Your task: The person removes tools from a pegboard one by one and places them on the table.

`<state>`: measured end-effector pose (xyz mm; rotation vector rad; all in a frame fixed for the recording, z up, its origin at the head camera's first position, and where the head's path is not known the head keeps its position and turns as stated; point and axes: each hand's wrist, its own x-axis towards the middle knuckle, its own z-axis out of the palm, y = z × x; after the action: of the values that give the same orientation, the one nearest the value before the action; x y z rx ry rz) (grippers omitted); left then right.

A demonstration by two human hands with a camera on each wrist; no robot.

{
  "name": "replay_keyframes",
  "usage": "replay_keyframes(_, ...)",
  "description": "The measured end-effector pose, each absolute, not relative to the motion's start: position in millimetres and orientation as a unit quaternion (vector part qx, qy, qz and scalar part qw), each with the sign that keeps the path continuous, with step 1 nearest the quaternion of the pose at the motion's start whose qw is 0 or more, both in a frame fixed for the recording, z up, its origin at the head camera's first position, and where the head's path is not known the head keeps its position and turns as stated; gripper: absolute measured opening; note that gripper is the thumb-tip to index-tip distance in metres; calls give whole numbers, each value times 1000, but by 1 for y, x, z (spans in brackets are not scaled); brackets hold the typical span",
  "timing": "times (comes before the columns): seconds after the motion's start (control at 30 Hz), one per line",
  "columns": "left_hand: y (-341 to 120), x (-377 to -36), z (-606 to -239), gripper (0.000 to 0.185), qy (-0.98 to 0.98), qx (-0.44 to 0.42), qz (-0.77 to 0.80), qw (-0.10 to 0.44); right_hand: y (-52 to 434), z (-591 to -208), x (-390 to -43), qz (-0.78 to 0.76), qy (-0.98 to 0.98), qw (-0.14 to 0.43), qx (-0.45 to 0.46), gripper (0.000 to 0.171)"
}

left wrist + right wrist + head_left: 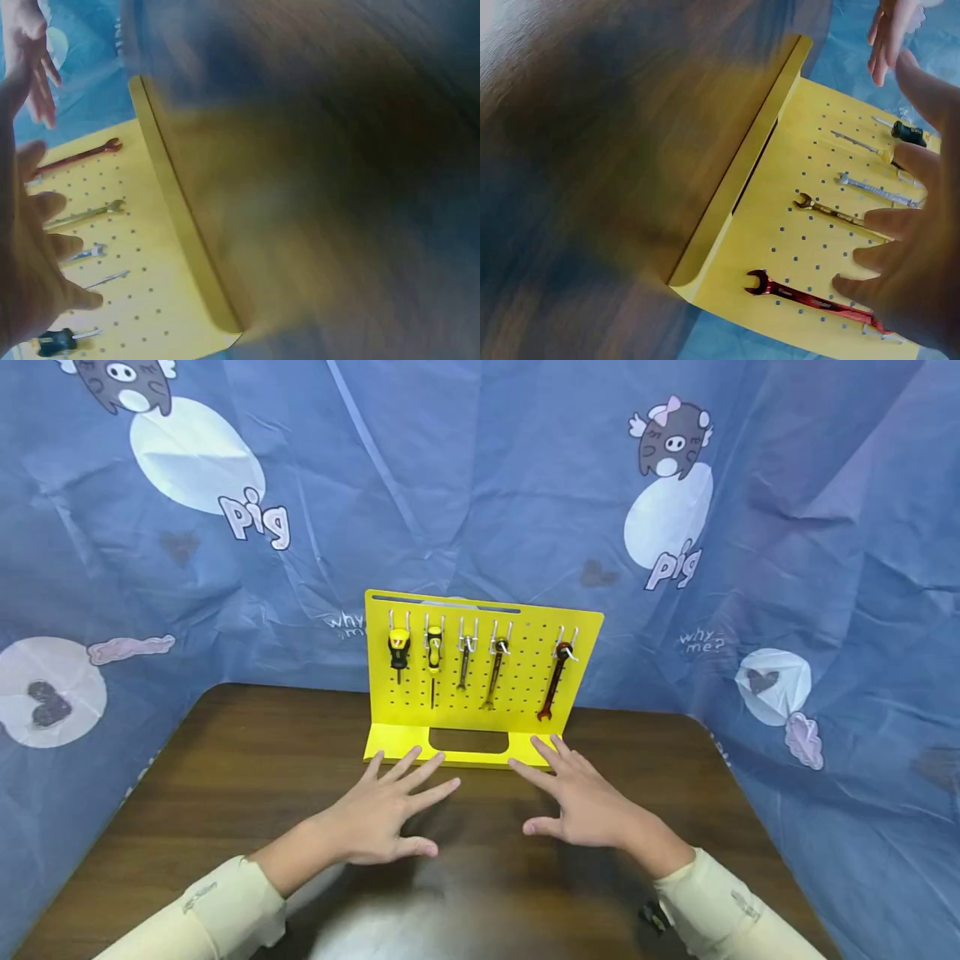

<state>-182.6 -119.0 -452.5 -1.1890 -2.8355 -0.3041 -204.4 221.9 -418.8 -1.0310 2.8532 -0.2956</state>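
Observation:
My left hand is held out with fingers spread, in front of the left part of a yellow pegboard stand. Opposite it, my right hand also has its fingers spread, by the stand's right part. Neither holds anything; whether fingertips touch the base is unclear. On the board's hooks hang a stubby screwdriver, a longer yellow-and-black screwdriver, a small silver wrench, a gold wrench and a red wrench. In the right wrist view, my fingers partly hide the tool ends.
The stand is on a brown wooden table, near its back edge. Blue cloth with printed pigs surrounds the back and sides. A small dark object lies beside the right sleeve, partly covered by it.

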Motion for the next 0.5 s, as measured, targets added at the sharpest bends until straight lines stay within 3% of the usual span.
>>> replay_keyframes(0.23, -92, -192, -456, 67, -885, -318, -340, 11, 218, -418, -223, -234, 912, -77, -329, 55)
replay_keyframes(0.4, -72, -203, -462, 60, -874, -289, -391, 24, 219, -419, -241, -321, 883, -156, -305, 45)
replay_keyframes(0.5, -61, -209, -469, 58, -865, -278, -418, 20, 222, -419, -246, -369, 874, -176, -263, 39)
